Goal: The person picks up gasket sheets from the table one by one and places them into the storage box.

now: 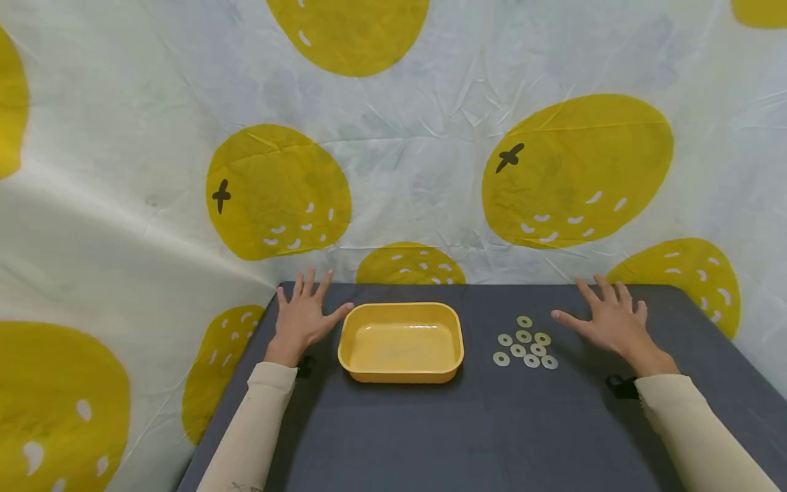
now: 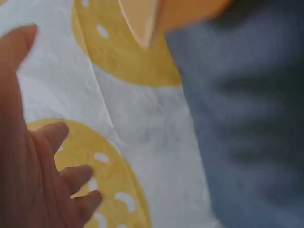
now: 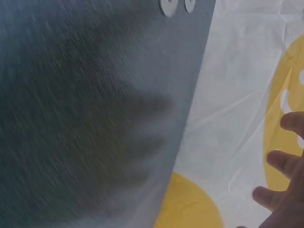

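A yellow rectangular tray (image 1: 401, 377) with rounded corners sits on the dark table, left of the middle. My left hand (image 1: 302, 320) is spread beside its left end, thumb tip close to the rim, holding nothing. In the left wrist view, a corner of the tray (image 2: 147, 23) shows at the top, beyond the fingers (image 2: 78, 178). Several flat metal washers (image 1: 524, 336) lie loosely grouped to the right of the tray. Further right, my right hand (image 1: 615, 322) hovers with fingers spread and nothing in it. Two washers (image 3: 168, 6) appear at the top of the right wrist view.
A dark cloth covers the table (image 1: 393, 437). Behind and to the left hangs a white curtain (image 1: 418, 184) printed with large yellow fruit, meeting the table's back edge. Dark straps show at both wrists.
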`<action>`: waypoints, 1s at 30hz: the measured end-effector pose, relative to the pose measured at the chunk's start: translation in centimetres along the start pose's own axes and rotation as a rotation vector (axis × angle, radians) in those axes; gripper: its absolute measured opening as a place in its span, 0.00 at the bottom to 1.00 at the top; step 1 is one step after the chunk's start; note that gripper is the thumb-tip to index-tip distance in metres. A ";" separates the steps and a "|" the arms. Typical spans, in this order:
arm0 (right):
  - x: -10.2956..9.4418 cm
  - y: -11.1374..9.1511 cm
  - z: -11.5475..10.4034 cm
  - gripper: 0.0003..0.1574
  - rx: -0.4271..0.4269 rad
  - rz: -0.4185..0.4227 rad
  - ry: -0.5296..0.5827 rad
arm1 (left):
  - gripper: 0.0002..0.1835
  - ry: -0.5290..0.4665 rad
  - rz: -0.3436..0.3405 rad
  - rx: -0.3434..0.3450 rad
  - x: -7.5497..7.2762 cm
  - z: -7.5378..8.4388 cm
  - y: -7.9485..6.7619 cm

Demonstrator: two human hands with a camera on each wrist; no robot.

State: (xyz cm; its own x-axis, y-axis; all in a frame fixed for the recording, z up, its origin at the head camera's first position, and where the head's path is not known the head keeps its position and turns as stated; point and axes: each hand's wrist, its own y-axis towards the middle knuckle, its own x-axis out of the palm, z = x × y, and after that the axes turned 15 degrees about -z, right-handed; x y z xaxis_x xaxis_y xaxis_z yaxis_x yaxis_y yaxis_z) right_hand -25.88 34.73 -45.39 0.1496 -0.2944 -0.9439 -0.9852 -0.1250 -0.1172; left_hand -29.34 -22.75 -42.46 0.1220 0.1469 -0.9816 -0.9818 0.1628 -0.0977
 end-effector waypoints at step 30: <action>3.7 2.5 -1.3 0.17 -0.271 -0.242 0.070 | 0.27 -1.253 -0.099 0.071 9.8 -0.6 -1.6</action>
State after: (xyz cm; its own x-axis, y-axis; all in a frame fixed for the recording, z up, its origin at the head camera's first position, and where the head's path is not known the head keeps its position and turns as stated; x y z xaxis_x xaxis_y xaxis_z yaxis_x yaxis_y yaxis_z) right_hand -27.69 32.12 -48.81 0.3899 -0.2884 -0.8745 -0.8642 -0.4426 -0.2393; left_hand -26.62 -22.19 -51.99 0.2867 0.9481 -0.1373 -0.9553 0.2722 -0.1151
